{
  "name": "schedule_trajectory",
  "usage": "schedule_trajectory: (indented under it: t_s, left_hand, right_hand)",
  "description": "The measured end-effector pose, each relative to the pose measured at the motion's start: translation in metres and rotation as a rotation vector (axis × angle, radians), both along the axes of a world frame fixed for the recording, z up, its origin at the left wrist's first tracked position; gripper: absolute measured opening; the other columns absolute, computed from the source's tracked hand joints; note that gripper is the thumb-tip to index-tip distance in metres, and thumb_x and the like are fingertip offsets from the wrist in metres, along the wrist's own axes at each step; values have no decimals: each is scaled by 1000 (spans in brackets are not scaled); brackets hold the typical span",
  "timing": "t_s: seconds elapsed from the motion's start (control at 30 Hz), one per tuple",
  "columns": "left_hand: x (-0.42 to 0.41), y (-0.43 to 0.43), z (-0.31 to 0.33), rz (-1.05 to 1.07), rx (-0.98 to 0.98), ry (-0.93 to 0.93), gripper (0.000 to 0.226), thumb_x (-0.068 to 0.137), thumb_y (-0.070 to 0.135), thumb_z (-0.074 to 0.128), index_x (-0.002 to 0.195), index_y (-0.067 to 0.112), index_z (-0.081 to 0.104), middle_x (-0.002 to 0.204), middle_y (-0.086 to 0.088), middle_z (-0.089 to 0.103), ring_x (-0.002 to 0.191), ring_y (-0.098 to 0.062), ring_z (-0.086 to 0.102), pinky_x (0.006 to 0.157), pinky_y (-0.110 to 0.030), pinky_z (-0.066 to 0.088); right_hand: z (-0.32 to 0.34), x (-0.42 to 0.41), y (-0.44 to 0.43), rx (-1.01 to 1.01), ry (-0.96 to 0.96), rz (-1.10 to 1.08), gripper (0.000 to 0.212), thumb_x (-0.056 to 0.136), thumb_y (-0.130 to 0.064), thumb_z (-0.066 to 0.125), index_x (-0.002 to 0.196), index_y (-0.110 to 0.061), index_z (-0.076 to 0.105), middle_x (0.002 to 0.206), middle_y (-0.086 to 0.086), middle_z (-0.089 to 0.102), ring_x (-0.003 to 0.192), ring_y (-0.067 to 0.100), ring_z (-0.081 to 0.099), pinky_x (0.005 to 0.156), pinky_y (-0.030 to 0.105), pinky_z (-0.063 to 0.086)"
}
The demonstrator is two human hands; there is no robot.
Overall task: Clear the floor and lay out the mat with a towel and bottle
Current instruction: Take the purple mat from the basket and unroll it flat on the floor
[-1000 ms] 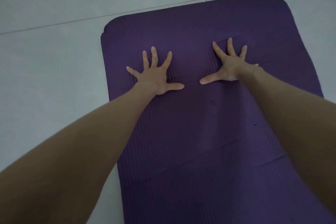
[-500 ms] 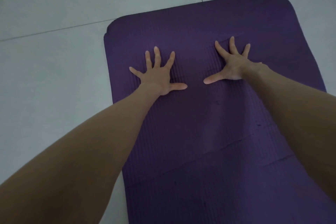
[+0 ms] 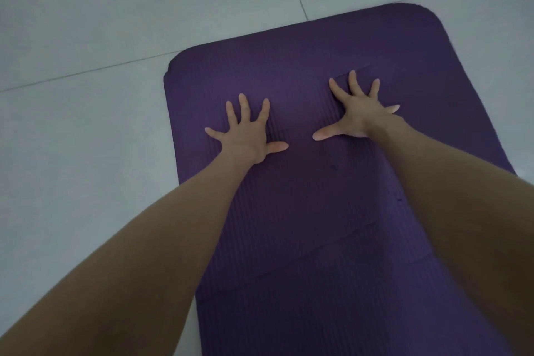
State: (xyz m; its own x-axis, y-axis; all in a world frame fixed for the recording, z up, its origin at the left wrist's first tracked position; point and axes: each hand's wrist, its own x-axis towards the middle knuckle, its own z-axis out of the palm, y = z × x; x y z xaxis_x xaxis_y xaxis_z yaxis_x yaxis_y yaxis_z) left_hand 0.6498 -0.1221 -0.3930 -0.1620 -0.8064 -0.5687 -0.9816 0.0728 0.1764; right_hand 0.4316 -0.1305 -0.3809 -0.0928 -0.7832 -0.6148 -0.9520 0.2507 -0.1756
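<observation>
Both hands, left hand (image 3: pixel 245 136) and right hand (image 3: pixel 357 115), press spread fingers flat on the purple mat (image 3: pixel 303 211)

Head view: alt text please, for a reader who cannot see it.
Two bare hands, left hand and right hand, press flat with fingers spread on a dark purple ribbed foam mat unrolled on a pale grey tiled floor. No towel or bottle is in view.

Pale tiled floor (image 3: pixel 86 153), purple mat (image 3: pixel 303 211) flat on it
</observation>
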Motion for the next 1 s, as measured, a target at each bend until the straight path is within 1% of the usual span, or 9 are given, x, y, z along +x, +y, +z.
schedule_trajectory:
  t_s: [0.1,0.23,0.33,0.5,0.63,0.73,0.8,0.87,1.0]
  left_hand:
    - [2,25,4,-21,31,9,95,81,70,47,147,41,-16,155,-1,-31,142,-34,-25,101,-78,5]
    - [-4,73,17,-83,129,-1,105,78,64,60,146,42,-17,153,1,-35,141,-36,-26,102,-76,11]
    - [-13,104,20,-110,156,-9,108,77,61,63,146,42,-17,152,1,-36,141,-36,-27,102,-76,12]
    - [-38,152,22,-246,190,13,110,75,59,66,145,44,-17,151,1,-38,140,-37,-30,102,-77,10]
    - [-46,159,11,-272,158,16,112,74,56,69,146,43,-16,151,0,-38,139,-40,-30,99,-79,9]
    - [-45,158,16,-248,158,29,112,72,54,73,147,44,-10,154,2,-33,141,-39,-25,100,-78,10]
    - [-46,164,19,-262,130,46,109,73,54,72,148,43,-7,156,2,-28,143,-37,-21,103,-77,11]
    - [-46,192,22,-348,127,51,107,74,56,69,148,43,-7,156,0,-27,143,-36,-21,104,-75,10]
    - [-54,281,17,-663,140,11,115,68,66,68,146,43,-13,152,-3,-36,140,-36,-30,103,-76,3]
  right_hand:
    - [-2,13,20,-58,28,-88,120,62,-78,62,151,-39,-8,160,-6,-21,145,36,-19,102,80,4]
    - [2,14,81,-61,-19,-212,103,77,-73,54,152,-37,-6,160,-5,-21,145,36,-19,104,78,5]
    - [3,6,139,-43,-34,-225,100,78,-71,54,151,-40,-7,159,-6,-24,145,35,-22,105,76,4]
    - [5,-2,229,8,-23,-340,103,76,-73,55,150,-41,-10,158,-6,-27,143,39,-24,106,75,1]
    - [-10,-4,242,-25,-8,-317,101,78,-74,50,150,-41,-12,157,-6,-28,142,42,-26,105,75,-2]
    - [1,-10,245,-18,-60,-323,101,79,-68,57,151,-40,-7,159,-6,-24,144,38,-22,109,73,2]
    - [5,-11,271,-55,-85,-378,102,78,-66,60,152,-38,-5,160,-6,-20,146,35,-18,111,70,3]
    - [6,-5,321,-70,-75,-457,105,76,-67,61,151,-40,-8,160,-6,-22,145,34,-20,111,69,1]
    - [6,15,455,-48,-39,-705,110,72,-70,62,149,-43,-12,158,-6,-27,144,37,-24,109,72,0]
